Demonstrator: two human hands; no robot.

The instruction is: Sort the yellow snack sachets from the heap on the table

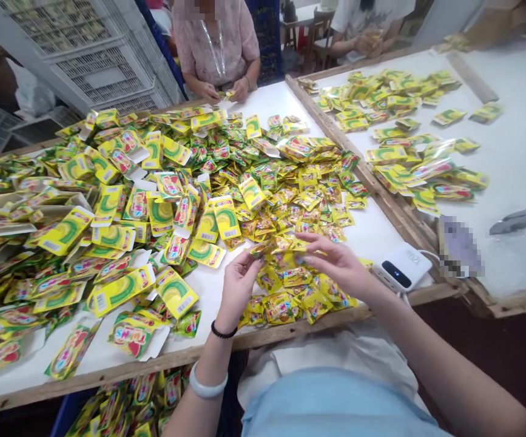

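My left hand (239, 280) is closed, with thumb and fingertips pinched on the edge of a small shiny yellow packet (263, 248). Opposite it, my right hand (335, 262) reaches in with fingers stretched out and apart, its tips at the yellow packets; whether they touch one is blurred. Under and around both hands lies a heap of small yellow packets (283, 308) near the table's front edge. Just left of my left hand are flat yellow and green printed boxes (176, 292), several with open flaps. Small green packets (221, 152) are piled farther back.
A wooden strip (358, 170) divides the white table (383, 224). Beyond it lie more filled-looking boxes (390, 155). A white power bank (403, 267) with a cable sits right of my right hand. Across the table a person (217, 45) handles a small item. White crates (103, 67) stand left.
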